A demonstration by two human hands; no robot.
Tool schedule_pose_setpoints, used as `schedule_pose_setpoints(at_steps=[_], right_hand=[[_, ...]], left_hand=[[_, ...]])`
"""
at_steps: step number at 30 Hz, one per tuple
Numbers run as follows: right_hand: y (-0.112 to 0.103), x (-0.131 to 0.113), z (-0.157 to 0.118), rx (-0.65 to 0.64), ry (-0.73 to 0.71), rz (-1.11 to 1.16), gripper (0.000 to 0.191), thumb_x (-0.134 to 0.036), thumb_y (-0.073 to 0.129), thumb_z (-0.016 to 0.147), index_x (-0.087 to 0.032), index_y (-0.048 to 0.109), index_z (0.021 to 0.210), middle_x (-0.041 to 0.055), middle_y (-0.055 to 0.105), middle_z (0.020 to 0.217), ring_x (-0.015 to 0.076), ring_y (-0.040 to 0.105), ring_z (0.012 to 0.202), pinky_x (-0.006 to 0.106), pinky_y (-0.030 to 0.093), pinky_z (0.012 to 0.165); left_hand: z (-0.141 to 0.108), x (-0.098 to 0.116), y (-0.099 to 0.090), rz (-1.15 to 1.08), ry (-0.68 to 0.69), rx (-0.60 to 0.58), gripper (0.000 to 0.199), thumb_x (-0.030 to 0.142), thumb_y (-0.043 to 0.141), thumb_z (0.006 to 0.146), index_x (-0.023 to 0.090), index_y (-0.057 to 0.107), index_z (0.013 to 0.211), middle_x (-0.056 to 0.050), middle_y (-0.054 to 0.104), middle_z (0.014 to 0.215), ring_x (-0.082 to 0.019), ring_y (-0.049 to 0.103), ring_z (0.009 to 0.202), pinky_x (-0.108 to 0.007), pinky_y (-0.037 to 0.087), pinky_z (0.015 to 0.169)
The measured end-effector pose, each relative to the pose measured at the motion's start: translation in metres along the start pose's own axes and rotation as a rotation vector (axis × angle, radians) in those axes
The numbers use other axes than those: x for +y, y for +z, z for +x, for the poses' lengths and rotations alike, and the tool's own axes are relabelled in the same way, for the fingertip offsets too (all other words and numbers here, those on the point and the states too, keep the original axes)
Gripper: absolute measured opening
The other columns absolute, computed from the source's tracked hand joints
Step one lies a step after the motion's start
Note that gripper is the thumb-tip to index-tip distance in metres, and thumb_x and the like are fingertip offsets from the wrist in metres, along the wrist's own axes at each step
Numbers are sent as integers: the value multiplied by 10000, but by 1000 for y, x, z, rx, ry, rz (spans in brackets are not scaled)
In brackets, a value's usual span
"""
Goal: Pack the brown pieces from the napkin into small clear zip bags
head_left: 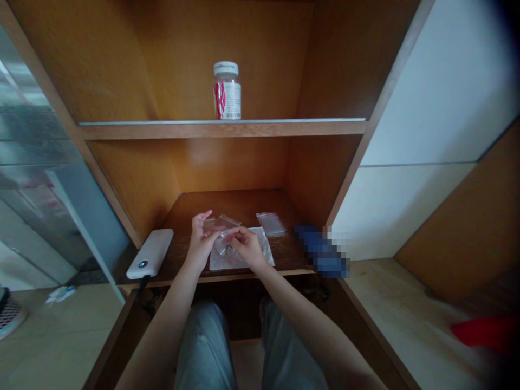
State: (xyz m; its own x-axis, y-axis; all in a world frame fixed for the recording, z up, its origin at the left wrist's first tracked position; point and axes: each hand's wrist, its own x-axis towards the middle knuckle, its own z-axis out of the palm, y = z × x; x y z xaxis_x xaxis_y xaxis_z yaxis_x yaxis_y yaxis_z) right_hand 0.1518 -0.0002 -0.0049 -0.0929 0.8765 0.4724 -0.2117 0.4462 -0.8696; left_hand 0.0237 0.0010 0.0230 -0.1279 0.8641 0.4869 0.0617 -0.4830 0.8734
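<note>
Both hands meet over the lower wooden shelf. My left hand (200,238) has its thumb and fingers closed on a small clear zip bag (228,221), whose top edge sticks up between the hands. At the bag's lower part, the fingertips of my right hand (246,245) are pinched together; what they hold, if anything, is too small to make out. Under the hands lies a larger whitish translucent plastic bag (217,263), flat near the shelf's front edge. Another clear zip bag (271,223) rests behind it to the right, apart from my hands.
A white power bank (151,253) with a dark cable lies at the left of the lower shelf (239,197). On the right is a dark blue, pixelated object (320,253). A white-capped bottle (227,91) stands on the upper shelf (284,128).
</note>
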Motion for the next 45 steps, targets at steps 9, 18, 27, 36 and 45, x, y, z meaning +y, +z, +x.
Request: schedule_pose_setpoints(at_steps=[9, 18, 27, 36, 45], right_hand=[[2, 2, 8, 42, -26, -37, 92, -265, 572, 722, -177, 571, 749, 17, 589, 711, 118, 545, 633, 245, 444, 608], [1, 1, -1, -32, -86, -186, 80, -258, 545, 740, -185, 563, 767, 12, 586, 710, 119, 537, 628, 253, 441, 613], [4, -9, 1, -90, 5, -46, 152, -313, 607, 697, -180, 566, 758, 16, 614, 749, 123, 566, 689, 259, 457, 661], [-4, -9, 11, -207, 34, -141, 119, -288, 551, 731, -176, 579, 703, -15, 578, 616, 91, 517, 531, 212, 427, 526], [-5, -8, 14, -192, -57, -477, 53, -177, 521, 695, -165, 559, 661, -12, 568, 625, 99, 498, 569, 214, 386, 564]], left_hand=[[-4, 9, -12, 203, 60, -172, 93, 135, 498, 673, 178, 528, 597, -62, 616, 980, -213, 522, 1039, -391, 383, 897], [-1, -5, -11, 344, 38, -64, 169, 332, 583, 705, 182, 657, 725, -72, 647, 913, -213, 571, 947, -361, 418, 868], [0, 1, -14, 334, 131, -200, 146, 276, 508, 754, 188, 614, 704, -69, 604, 999, -209, 507, 1049, -380, 350, 955], [0, 4, -17, 469, 239, -282, 109, 232, 529, 741, 194, 585, 655, -69, 581, 1026, -222, 461, 1106, -446, 311, 973], [-1, 11, -12, 630, 303, -260, 111, 133, 537, 667, 185, 529, 570, -66, 593, 1031, -225, 486, 1063, -427, 344, 926]])
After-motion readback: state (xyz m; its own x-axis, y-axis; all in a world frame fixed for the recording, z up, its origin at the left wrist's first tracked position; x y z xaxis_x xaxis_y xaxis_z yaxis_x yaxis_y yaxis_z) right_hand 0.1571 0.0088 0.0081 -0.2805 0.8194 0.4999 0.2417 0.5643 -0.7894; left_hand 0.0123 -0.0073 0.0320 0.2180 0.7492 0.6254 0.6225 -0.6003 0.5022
